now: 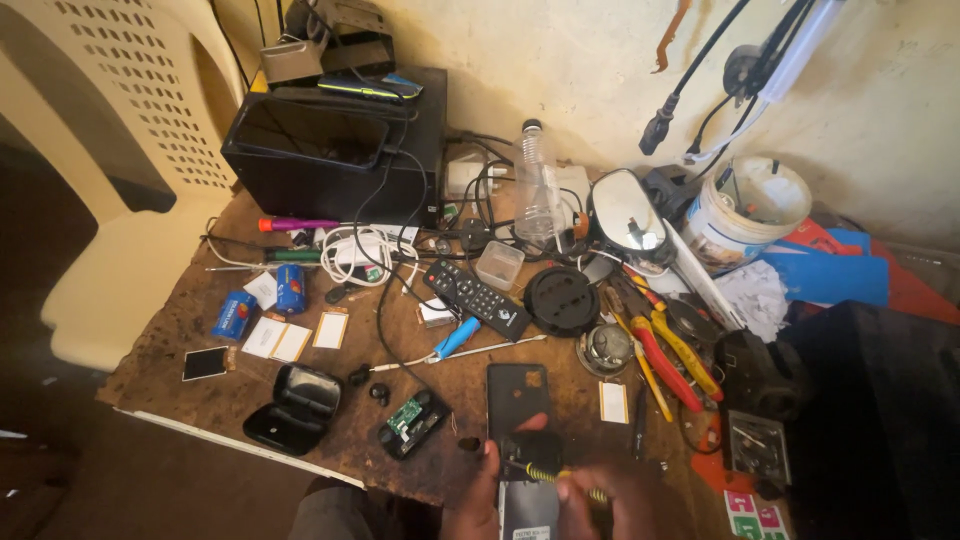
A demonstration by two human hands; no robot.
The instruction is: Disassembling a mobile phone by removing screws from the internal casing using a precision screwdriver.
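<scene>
A black phone [517, 398] lies back-up at the near edge of the worn wooden bench [180, 345]. My left hand [478, 495] grips its lower part from the left, thumb on the back. My right hand [610, 492] holds a small screwdriver [553, 475] with a yellow-and-black handle, its tip resting on the phone's lower back. Both hands are cut off by the bottom of the frame.
Left of the phone sit an open black earbud case [297, 405], two loose earbuds [369, 385] and a small circuit board [411, 420]. A remote [476, 299], blue batteries [262, 300], red and yellow pliers [670, 350], a plastic bottle [535, 190], a white bucket [745, 212] and a black box [330, 150] crowd the rest.
</scene>
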